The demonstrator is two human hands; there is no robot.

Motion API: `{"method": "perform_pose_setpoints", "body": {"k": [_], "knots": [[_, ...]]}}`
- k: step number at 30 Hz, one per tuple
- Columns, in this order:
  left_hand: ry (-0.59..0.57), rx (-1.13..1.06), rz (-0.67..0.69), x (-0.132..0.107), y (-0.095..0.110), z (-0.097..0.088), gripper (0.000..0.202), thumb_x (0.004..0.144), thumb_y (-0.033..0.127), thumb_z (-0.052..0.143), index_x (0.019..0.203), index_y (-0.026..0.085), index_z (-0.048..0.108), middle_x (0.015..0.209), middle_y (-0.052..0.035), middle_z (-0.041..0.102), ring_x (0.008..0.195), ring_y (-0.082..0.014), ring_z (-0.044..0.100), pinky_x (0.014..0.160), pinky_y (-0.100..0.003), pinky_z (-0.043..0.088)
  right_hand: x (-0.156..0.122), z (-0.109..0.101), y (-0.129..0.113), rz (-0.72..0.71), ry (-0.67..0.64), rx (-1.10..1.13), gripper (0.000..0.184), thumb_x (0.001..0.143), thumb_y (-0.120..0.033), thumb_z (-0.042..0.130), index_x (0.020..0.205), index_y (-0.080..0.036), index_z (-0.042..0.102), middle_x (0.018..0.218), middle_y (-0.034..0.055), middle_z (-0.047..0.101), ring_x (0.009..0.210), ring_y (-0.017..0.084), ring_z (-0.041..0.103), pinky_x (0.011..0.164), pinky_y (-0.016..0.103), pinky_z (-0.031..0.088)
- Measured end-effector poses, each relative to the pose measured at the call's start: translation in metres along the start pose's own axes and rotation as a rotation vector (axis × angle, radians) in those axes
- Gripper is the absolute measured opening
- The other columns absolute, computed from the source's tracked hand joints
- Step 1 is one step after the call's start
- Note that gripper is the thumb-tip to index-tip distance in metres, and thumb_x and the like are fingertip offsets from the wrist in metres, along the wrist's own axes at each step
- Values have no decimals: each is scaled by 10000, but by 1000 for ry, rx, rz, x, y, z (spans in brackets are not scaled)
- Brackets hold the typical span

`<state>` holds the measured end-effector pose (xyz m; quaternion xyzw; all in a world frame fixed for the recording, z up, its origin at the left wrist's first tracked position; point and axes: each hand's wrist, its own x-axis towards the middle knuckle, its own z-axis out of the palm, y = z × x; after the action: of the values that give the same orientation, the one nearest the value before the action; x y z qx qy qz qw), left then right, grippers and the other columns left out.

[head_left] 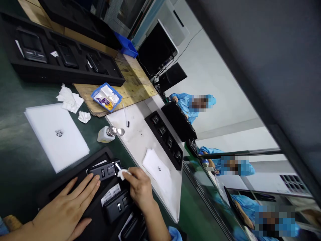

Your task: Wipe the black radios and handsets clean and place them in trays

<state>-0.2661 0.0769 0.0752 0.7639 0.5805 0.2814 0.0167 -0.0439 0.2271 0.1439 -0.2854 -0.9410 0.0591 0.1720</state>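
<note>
My left hand (66, 209) lies flat with fingers stretched out, its fingertips resting on the lower end of a black handheld device (106, 171) with white lettering. Pinched in my right hand (141, 189) is a crumpled white tissue (122, 173), held against the device's upper right end. The device sits in a black foam tray (96, 222). Beside it in the tray is a second black device (117, 206), with a white barcode label (110, 194) near its edge. Another dark device (134, 229) lies lower down, partly hidden by my right wrist.
White sheets (59, 134), crumpled tissues (69, 98) and a dispenser bottle (105, 134) lie beyond the tray. A blue basket (94, 97) holds small packets. Another foam tray (75, 78) holds devices. Co-workers in blue (184, 107) are on the right, by a device tray (164, 139).
</note>
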Motion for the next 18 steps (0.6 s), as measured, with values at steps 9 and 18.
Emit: {"method": "perform_pose_setpoints", "body": {"k": [9,18], "knots": [[1,62,45,2,-1,-1,625,924,509,486,1490,245,457,1517,-68,495,1336,-313,502,1067,-483,349,31,31,3,1,6,-111,328,947,-102,486,1155,-229,705,968,66,658,832,171,581,753,296,512],[7,71,67,3,-1,-1,582,895,448,519,1425,206,540,1502,-87,512,1329,-322,507,1059,-492,352,-15,19,-9,-68,18,-89,337,934,-85,479,1186,-207,666,966,64,679,850,177,588,899,373,518]]}}
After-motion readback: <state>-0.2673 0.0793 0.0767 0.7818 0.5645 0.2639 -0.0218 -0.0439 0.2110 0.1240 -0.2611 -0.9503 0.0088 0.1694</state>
